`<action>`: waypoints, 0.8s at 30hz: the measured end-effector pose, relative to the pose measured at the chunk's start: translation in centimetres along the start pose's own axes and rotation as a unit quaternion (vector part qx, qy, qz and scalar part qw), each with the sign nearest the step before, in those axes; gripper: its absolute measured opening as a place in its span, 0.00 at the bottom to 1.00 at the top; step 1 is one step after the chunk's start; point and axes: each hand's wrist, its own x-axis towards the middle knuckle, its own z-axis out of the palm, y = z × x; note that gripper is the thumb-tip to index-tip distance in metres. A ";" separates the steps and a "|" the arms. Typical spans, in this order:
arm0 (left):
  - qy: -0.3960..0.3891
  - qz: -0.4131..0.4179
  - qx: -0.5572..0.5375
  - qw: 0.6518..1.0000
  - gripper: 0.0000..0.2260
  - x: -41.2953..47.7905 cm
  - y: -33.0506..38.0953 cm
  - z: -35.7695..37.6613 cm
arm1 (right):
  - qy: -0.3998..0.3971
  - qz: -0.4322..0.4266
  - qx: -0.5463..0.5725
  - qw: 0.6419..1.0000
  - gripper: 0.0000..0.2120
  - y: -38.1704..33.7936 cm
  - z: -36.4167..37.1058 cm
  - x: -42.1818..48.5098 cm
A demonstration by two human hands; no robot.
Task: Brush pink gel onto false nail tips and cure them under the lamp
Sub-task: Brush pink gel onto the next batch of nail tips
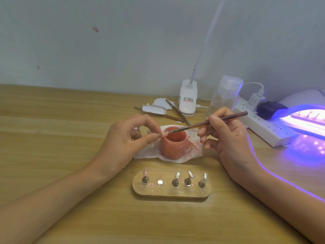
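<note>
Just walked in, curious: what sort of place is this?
Probably a small nail-art desk: a glowing curing lamp, a jar of pink gel, and a wooden stand holding false nail tips.

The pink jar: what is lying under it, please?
A white paper tissue with pink smears lies under the pink jar, spreading out on both sides. The part directly beneath the jar is covered, so its state cannot be seen.

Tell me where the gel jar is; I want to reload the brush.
Head view: the gel jar sits mid-table on a stained tissue, between the left hand and right hand, just behind the wooden stand.
</note>
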 end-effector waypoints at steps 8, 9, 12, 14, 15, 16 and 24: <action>-0.001 0.006 0.004 1.000 0.03 0.1 -0.1 0.0 | -0.014 -0.008 0.001 1.000 0.07 0.1 0.0 0.0; -0.001 0.007 0.006 1.000 0.03 0.1 -0.2 0.0 | -0.002 -0.006 -0.006 1.000 0.07 0.2 -0.1 0.0; -0.002 0.008 0.002 1.000 0.03 0.1 -0.2 0.0 | 0.020 -0.002 -0.003 1.000 0.06 0.1 -0.3 0.0; -0.002 0.007 0.001 1.000 0.03 0.1 -0.2 0.0 | -0.003 -0.009 0.008 1.000 0.07 0.0 -0.1 0.0; -0.002 0.006 0.003 1.000 0.03 0.1 -0.2 0.0 | -0.016 -0.011 0.007 1.000 0.07 0.0 0.0 -0.1; -0.002 0.004 0.003 1.000 0.03 0.1 -0.2 0.0 | -0.021 -0.011 0.002 1.000 0.07 -0.1 0.1 -0.2; 0.006 -0.001 -0.002 1.000 0.05 0.2 0.0 0.0 | -0.014 -0.027 0.003 1.000 0.05 0.0 0.1 -0.1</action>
